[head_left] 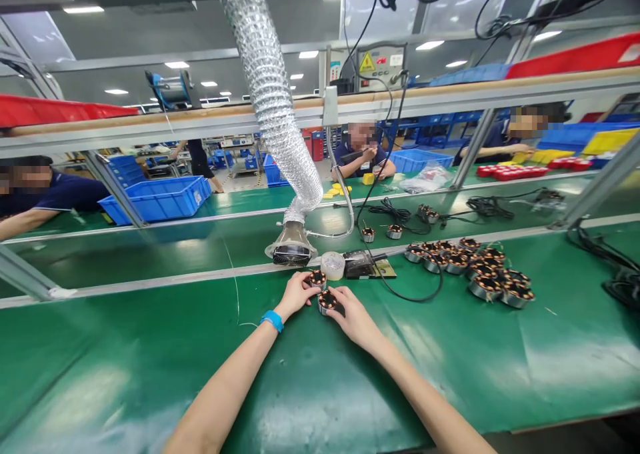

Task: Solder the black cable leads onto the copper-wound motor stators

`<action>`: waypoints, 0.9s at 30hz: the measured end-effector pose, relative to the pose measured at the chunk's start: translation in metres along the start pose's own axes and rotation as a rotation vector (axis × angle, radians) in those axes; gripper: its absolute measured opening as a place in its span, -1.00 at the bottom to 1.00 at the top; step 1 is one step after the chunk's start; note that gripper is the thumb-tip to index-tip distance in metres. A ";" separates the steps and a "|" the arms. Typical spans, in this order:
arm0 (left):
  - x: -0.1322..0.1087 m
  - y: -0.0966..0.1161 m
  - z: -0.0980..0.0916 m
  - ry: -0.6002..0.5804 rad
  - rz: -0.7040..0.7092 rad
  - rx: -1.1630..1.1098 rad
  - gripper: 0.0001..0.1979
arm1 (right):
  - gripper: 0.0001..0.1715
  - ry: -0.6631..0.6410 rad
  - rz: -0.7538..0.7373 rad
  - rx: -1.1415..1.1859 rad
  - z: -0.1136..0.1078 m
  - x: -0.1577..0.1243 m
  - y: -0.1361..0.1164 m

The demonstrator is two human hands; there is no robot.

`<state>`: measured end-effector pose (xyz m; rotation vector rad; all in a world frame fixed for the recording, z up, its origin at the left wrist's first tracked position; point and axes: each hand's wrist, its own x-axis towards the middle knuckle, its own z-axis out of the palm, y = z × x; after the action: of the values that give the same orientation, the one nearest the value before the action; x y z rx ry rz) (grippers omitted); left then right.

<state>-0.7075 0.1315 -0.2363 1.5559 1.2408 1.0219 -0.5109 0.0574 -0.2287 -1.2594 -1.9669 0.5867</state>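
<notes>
Two motor stators with copper windings stand close together on the green mat in front of me. My left hand (297,294), with a blue band at its wrist, has its fingers closed on the far stator (318,279). The near stator (327,301) is gripped between thumb and fingers of my right hand (350,314). Just behind them sit a round whitish translucent container (333,266) and a black device (360,265). The fume extraction hood (291,246) hangs to the left of these, at the end of a silver duct.
Several more stators (485,267) are grouped on the mat (150,374) to the right. A black cable (425,299) loops across the mat. Metal frame posts (117,187) and an overhead shelf (430,97) border the bench. Co-workers sit beyond, near blue bins (160,197).
</notes>
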 end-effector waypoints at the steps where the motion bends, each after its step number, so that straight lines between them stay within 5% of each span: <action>1: 0.001 0.000 0.000 -0.002 0.005 -0.009 -0.55 | -0.44 0.007 -0.013 -0.005 0.001 0.004 0.000; 10: -0.023 -0.015 -0.019 -0.003 -0.005 -0.166 -0.35 | -0.37 0.185 -0.100 -0.144 -0.002 -0.008 0.000; 14: -0.053 -0.028 -0.033 -0.030 -0.026 -0.124 -0.31 | -0.68 0.466 -0.036 -0.272 -0.063 -0.032 0.027; 19: -0.066 -0.038 -0.033 -0.006 0.016 -0.028 -0.37 | -0.59 0.835 0.155 -0.427 -0.167 -0.068 0.079; 23: -0.063 -0.042 -0.027 0.016 0.037 0.011 -0.43 | -0.61 0.886 0.228 -0.510 -0.211 -0.077 0.102; 27: -0.065 -0.036 -0.024 0.032 0.075 0.029 -0.50 | -0.60 0.802 0.218 -0.534 -0.227 -0.047 0.105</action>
<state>-0.7503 0.0747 -0.2697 1.6253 1.2319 1.0842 -0.2630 0.0580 -0.1724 -1.6956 -1.3301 -0.3581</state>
